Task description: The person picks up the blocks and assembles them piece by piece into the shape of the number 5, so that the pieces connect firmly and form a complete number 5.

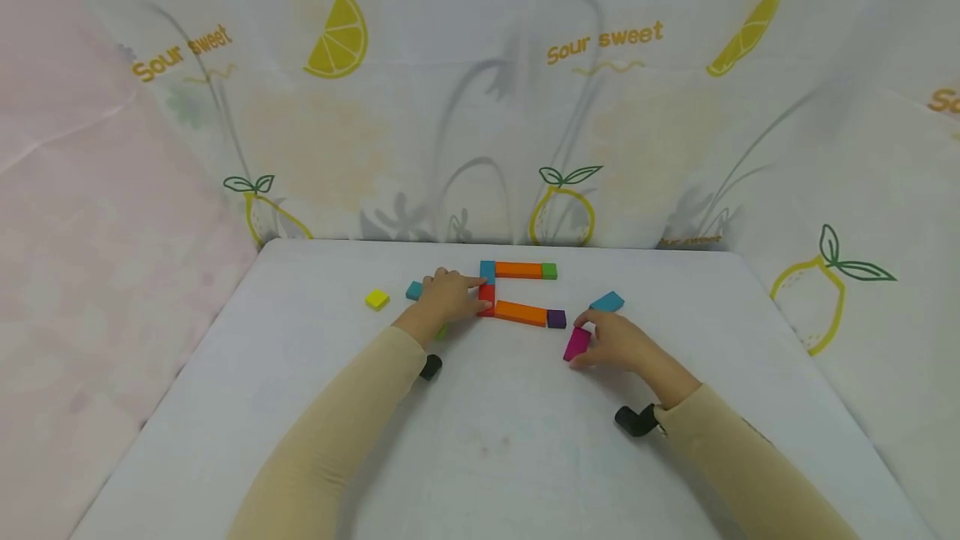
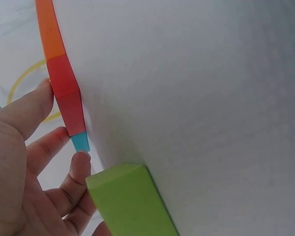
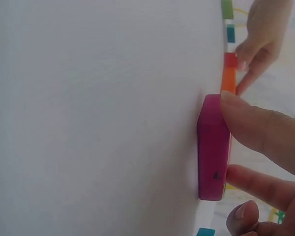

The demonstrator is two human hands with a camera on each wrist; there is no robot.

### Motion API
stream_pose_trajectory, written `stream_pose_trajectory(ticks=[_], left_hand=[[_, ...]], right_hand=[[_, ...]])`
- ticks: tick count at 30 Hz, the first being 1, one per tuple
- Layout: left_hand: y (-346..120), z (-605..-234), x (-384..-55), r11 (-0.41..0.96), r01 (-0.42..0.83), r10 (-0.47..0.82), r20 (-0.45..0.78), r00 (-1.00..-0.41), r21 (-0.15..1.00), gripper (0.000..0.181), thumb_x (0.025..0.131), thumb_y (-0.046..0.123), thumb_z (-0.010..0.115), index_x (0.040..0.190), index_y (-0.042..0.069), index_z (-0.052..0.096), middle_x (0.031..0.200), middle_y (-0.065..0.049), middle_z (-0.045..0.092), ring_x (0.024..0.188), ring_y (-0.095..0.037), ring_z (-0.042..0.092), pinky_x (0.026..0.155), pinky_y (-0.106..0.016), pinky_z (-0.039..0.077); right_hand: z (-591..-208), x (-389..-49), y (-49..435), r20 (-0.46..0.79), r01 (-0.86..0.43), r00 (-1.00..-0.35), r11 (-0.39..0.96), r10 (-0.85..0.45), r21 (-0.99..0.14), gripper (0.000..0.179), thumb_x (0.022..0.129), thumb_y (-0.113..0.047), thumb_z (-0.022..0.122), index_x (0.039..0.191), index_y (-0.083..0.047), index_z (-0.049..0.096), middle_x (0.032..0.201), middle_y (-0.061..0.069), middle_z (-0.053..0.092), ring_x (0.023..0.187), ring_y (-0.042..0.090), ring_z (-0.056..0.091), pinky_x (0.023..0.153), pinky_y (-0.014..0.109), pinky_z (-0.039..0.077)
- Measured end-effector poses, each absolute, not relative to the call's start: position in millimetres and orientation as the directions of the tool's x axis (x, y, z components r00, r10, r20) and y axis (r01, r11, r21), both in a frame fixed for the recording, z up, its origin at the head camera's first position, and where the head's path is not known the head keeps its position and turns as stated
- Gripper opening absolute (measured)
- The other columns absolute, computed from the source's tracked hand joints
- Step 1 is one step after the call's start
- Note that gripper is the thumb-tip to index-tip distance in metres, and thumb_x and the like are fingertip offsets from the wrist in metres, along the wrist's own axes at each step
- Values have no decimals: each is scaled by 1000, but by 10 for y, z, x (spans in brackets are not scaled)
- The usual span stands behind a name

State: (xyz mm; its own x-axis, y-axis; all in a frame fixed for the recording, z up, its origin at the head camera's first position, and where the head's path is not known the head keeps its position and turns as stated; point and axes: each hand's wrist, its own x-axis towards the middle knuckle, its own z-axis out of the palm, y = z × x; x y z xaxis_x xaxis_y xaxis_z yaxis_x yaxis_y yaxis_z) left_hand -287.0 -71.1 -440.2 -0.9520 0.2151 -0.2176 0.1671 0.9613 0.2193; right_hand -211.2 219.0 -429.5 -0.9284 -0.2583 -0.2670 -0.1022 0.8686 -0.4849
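My left hand [image 1: 447,297] touches the left side of a red block [image 1: 487,298], its thumb and index finger resting near where that block meets a blue block [image 1: 487,268]. An orange block [image 1: 519,270] with a green cube [image 1: 549,271] at its end runs right from the blue one. Lower down, a second orange block [image 1: 521,313] reaches from the red block to a purple cube [image 1: 557,319]. My right hand [image 1: 621,344] pinches a magenta block [image 3: 214,147] between thumb and finger, low over or on the table, right of the purple cube.
Beyond the right hand lies a blue block [image 1: 607,302]. Left of the left hand are a yellow block [image 1: 377,299] and a teal block [image 1: 413,291]. A light green block [image 2: 132,201] is partly hidden under the left wrist. A printed cloth hangs behind the white table [image 1: 495,457].
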Motion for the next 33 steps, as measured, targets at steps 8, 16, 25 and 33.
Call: stream_pose_trajectory(ticks=[8, 16, 25, 33], left_hand=[[-710, -4417, -2887, 963, 156, 206, -223, -953, 221, 63, 90, 60, 64, 148, 38, 49, 136, -12, 56, 119, -31, 41, 99, -47, 35], [-712, -4391, -2872, 962, 160, 210, -226, -951, 222, 63, 91, 59, 64, 148, 37, 49, 136, -12, 56, 119, -31, 41, 99, -47, 35], [-718, -4390, -2863, 959, 176, 224, -218, -950, 221, 62, 92, 59, 62, 148, 35, 49, 139, -12, 55, 119, -32, 41, 98, -47, 35], [-719, -4399, -2868, 960, 174, 223, -223, -949, 218, 62, 92, 59, 62, 149, 36, 48, 140, -12, 55, 121, -32, 40, 99, -48, 34]], right_hand=[[-4307, -2126, 2127, -288, -114, -912, 854, -293, -508, 63, 76, -32, 89, 129, -11, 62, 99, 8, 60, 94, 25, 55, 76, 38, 54], [-4309, -2133, 2078, -302, -124, -903, 857, -307, -500, 64, 76, -31, 89, 132, -15, 62, 99, 8, 59, 94, 24, 55, 73, 34, 54], [-4264, -2111, 2069, -287, -135, -908, 863, -304, -486, 64, 76, -34, 89, 131, -13, 62, 98, 8, 59, 93, 25, 54, 73, 35, 52], [-4284, -2148, 2074, -292, -142, -904, 864, -311, -483, 59, 78, -33, 87, 129, -13, 64, 102, 9, 60, 98, 26, 55, 79, 37, 54]])
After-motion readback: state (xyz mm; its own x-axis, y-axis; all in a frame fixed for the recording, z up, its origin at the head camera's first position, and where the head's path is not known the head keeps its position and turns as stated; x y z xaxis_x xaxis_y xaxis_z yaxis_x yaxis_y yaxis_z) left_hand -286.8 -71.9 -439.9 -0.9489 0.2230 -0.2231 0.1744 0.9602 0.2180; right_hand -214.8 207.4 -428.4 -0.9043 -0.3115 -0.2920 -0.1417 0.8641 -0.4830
